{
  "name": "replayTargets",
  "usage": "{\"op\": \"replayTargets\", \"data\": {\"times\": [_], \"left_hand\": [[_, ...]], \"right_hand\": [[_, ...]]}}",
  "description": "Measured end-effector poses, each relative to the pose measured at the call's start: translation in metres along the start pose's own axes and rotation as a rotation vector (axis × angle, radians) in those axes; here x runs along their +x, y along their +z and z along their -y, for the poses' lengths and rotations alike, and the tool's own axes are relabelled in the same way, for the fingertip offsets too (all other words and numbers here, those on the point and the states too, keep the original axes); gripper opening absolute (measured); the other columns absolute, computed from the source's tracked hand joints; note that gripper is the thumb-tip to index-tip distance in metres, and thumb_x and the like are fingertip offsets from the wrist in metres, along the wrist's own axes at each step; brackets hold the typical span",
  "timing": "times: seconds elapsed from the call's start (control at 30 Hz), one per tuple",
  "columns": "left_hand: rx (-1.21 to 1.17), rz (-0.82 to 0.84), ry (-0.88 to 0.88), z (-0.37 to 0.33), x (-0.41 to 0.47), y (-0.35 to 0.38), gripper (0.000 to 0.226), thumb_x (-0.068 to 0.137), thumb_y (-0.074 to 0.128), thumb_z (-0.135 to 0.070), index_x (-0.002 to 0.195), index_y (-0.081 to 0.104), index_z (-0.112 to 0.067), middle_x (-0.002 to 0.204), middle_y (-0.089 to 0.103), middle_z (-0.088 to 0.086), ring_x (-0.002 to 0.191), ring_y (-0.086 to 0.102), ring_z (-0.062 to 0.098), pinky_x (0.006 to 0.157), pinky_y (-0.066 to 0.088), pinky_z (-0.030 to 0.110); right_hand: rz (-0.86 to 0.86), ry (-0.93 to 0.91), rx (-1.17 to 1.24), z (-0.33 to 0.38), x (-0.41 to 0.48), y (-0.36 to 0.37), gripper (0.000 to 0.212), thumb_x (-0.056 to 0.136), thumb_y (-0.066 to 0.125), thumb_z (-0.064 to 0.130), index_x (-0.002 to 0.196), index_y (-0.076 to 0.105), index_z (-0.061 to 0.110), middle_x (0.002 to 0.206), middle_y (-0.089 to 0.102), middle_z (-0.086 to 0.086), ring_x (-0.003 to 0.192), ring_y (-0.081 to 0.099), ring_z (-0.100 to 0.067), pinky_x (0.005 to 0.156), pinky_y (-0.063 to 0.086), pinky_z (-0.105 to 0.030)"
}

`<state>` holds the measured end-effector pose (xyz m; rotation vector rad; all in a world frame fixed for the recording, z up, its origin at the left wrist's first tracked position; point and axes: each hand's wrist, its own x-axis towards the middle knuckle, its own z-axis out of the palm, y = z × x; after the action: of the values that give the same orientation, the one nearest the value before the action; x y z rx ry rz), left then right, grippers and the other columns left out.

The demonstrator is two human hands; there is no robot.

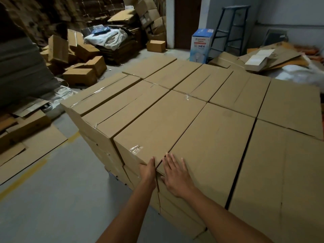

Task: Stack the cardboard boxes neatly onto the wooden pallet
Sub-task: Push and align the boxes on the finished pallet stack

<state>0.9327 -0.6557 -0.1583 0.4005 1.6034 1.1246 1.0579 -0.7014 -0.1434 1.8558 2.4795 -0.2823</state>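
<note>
We press our left hand (148, 170) against a cardboard box (157, 123) at the stack's near edge, right hand (175, 176) flat on the neighbouring box (210, 146), neither gripping. A far carton (201, 42) reads "NE".

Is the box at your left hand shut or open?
Shut. The cardboard box has a flat top, and clear tape wraps its near edge by the left hand.

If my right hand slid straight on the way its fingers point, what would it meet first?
Probably the seam just ahead of your right hand, then the top of the neighbouring box; nothing stands up in its path as far as shown.
</note>
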Motion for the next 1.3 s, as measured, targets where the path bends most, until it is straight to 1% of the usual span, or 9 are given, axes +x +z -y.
{"op": "replayTargets", "data": {"times": [0.13, 0.27, 0.43, 0.57, 0.63, 0.73, 0.97, 1.17, 1.3], "left_hand": [[0.349, -0.065, 0.278, -0.008, -0.001, -0.014, 0.082, 0.086, 0.077, -0.030, 0.149, 0.033, -0.002, 0.149, 0.044, 0.022, 0.133, 0.049, 0.034, 0.106, 0.045, 0.042], [0.933, -0.052, 0.943, -0.011, -0.022, -0.020, 0.078, 0.092, 0.067, -0.026, 0.154, 0.024, -0.004, 0.161, 0.019, 0.026, 0.150, 0.018, 0.039, 0.121, 0.025, 0.053], [0.978, 0.478, 1.364, -0.005, -0.038, 0.003, 0.066, 0.100, 0.041, -0.042, 0.153, 0.030, -0.004, 0.161, 0.027, 0.021, 0.151, 0.018, 0.030, 0.121, 0.025, 0.042], [1.065, 1.006, 1.586, 0.000, -0.059, 0.030, 0.072, 0.097, 0.044, -0.043, 0.156, 0.028, -0.006, 0.163, 0.025, 0.015, 0.154, 0.013, 0.026, 0.121, 0.028, 0.049], [1.224, 1.224, 1.638, 0.006, -0.076, 0.046, 0.085, 0.093, 0.047, -0.054, 0.159, 0.018, -0.010, 0.167, 0.012, 0.015, 0.154, -0.002, 0.025, 0.125, 0.017, 0.048], [1.518, 1.324, 1.629, 0.024, -0.106, 0.067, 0.105, 0.087, 0.053, -0.069, 0.161, 0.000, -0.018, 0.168, -0.010, 0.008, 0.151, -0.021, 0.021, 0.125, -0.006, 0.039], [1.736, 1.294, 1.623, 0.060, -0.126, 0.089, 0.122, 0.078, 0.066, -0.070, 0.159, -0.012, -0.023, 0.167, -0.015, 0.011, 0.153, -0.013, 0.034, 0.124, -0.003, 0.051], [1.669, 1.323, 1.648, 0.073, -0.150, 0.093, 0.103, 0.088, 0.047, -0.075, 0.161, 0.000, -0.020, 0.168, -0.012, 0.011, 0.154, -0.013, 0.030, 0.125, -0.001, 0.052], [1.583, 1.287, 1.656, 0.074, -0.164, 0.102, 0.078, 0.093, 0.026, -0.069, 0.153, 0.034, -0.020, 0.160, 0.027, 0.014, 0.150, 0.021, 0.034, 0.122, 0.017, 0.052]], "right_hand": [[-0.005, -0.010, -0.017, 0.001, -0.003, -0.005, 0.084, 0.101, 0.039, 0.050, 0.160, -0.008, 0.013, 0.166, -0.020, -0.004, 0.154, -0.019, -0.023, 0.123, -0.009, -0.051], [0.012, 0.054, 0.041, 0.000, -0.011, -0.008, 0.089, 0.093, 0.049, 0.047, 0.161, 0.003, 0.013, 0.169, -0.008, -0.008, 0.155, -0.013, -0.023, 0.121, -0.011, -0.050], [-0.009, 0.239, 0.073, -0.019, -0.043, -0.019, 0.102, 0.084, 0.052, 0.066, 0.161, 0.006, 0.017, 0.169, -0.005, -0.005, 0.155, -0.009, -0.020, 0.124, -0.006, -0.054], [-0.055, 0.417, 0.026, -0.047, -0.104, -0.022, 0.110, 0.081, 0.060, 0.063, 0.161, -0.001, 0.018, 0.170, -0.006, -0.004, 0.154, -0.015, -0.016, 0.124, -0.008, -0.053], [-0.055, 0.543, 0.009, -0.057, -0.143, -0.024, 0.109, 0.081, 0.056, 0.068, 0.161, -0.001, 0.020, 0.170, -0.008, -0.004, 0.149, -0.023, -0.012, 0.122, -0.007, -0.058], [0.004, 0.758, 0.011, -0.064, -0.198, -0.023, 0.113, 0.077, 0.051, 0.080, 0.161, -0.003, 0.028, 0.168, -0.014, -0.005, 0.152, -0.022, -0.021, 0.118, -0.003, -0.067], [0.050, 1.068, 0.051, -0.068, -0.244, -0.001, 0.112, 0.085, 0.070, 0.053, 0.158, -0.014, 0.034, 0.168, -0.017, -0.007, 0.153, -0.015, -0.037, 0.116, 0.001, -0.072], [-0.065, 1.006, 0.067, -0.068, -0.235, 0.007, 0.104, 0.086, 0.059, 0.064, 0.159, -0.007, 0.033, 0.168, -0.011, -0.009, 0.154, -0.013, -0.035, 0.117, -0.001, -0.067], [-0.156, 0.875, 0.164, -0.091, -0.262, 0.008, 0.073, 0.091, 0.038, 0.057, 0.158, 0.019, 0.036, 0.169, 0.008, -0.002, 0.155, 0.005, -0.024, 0.119, 0.011, -0.054]]}}
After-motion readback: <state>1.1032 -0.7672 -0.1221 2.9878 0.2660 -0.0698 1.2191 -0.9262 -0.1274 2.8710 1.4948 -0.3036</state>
